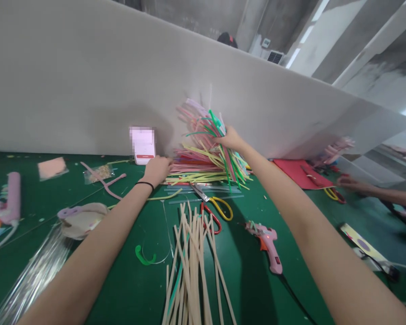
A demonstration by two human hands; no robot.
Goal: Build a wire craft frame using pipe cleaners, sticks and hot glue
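Note:
My right hand (pixel 232 138) is closed around a loose bunch of pipe cleaners (pixel 203 126), mostly pink with some green and lilac, raised against the white partition. Beneath it, a pile of yellow and pink pipe cleaners (pixel 203 174) lies on the green table. At the left end of that pile, my left hand (pixel 158 169) has its fingers curled on the pink stems; its fingertips are partly hidden. Just behind the left hand, a phone (pixel 145 149) with a blurred screen leans on the partition. Scissors with yellow and red handles (pixel 216 208) lie in front of the pile.
Cream stems (pixel 192 271) fan out at the front. To their right lies a pink glue gun (pixel 267 243) with a cord; another glue gun (pixel 13 198) is far left. A roll of tape (pixel 83 219), clear wrapping (pixel 37 275), red sheet (pixel 297 174) and another person's hand (pixel 350 183) flank the workspace.

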